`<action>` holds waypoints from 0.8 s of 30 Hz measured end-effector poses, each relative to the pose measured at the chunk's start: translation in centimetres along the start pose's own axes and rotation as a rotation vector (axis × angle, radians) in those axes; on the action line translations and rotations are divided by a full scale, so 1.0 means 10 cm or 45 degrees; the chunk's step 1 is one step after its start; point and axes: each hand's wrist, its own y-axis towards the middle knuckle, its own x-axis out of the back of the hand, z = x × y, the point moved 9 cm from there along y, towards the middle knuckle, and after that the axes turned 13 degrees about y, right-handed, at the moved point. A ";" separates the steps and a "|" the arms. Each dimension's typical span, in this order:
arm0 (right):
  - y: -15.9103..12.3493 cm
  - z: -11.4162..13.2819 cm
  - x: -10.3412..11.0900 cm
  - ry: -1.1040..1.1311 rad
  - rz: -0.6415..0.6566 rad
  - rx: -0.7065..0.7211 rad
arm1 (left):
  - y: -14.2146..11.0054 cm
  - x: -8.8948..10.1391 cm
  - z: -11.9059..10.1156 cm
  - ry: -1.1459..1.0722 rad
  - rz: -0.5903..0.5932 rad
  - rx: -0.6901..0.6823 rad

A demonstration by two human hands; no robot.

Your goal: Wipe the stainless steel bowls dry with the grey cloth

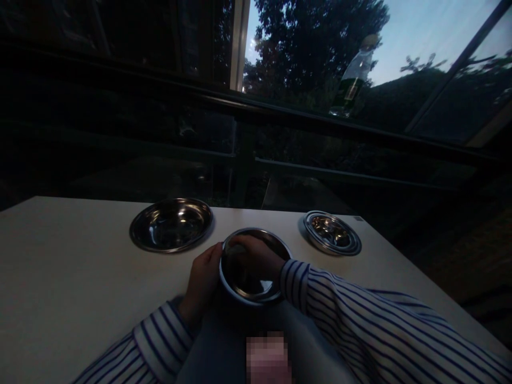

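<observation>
Two striped sleeves (pixel 360 309) are running toward the steel bowl (pixel 256 296), landmark, close to my body. Left hand (pixel 203 277): I'm gripping the bowl's left rim, thumb on top. Right hand (pixel 252 255): I'm dipping it inside the bowl, fingers curling; too dark to tell what they're grasping. White table (pixel 80 282) is extending around the bowl. Wide shallow dish (pixel 172 226) is sitting beyond-left of it, nested dishes (pixel 333 233) beyond-right. Clear bottle (pixel 352 82) is standing far behind, right of the bowl.
</observation>
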 end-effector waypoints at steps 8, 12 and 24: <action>0.03 -0.11 0.02 0.206 -0.114 -0.094 | 0.01 -0.01 0.04 0.018 0.001 0.009; 0.08 -0.16 0.02 0.265 -0.133 -0.128 | -0.01 -0.01 0.04 -0.022 -0.005 0.019; -0.02 0.07 -0.22 0.368 0.305 -0.024 | 0.04 0.01 0.08 -0.075 -0.029 0.009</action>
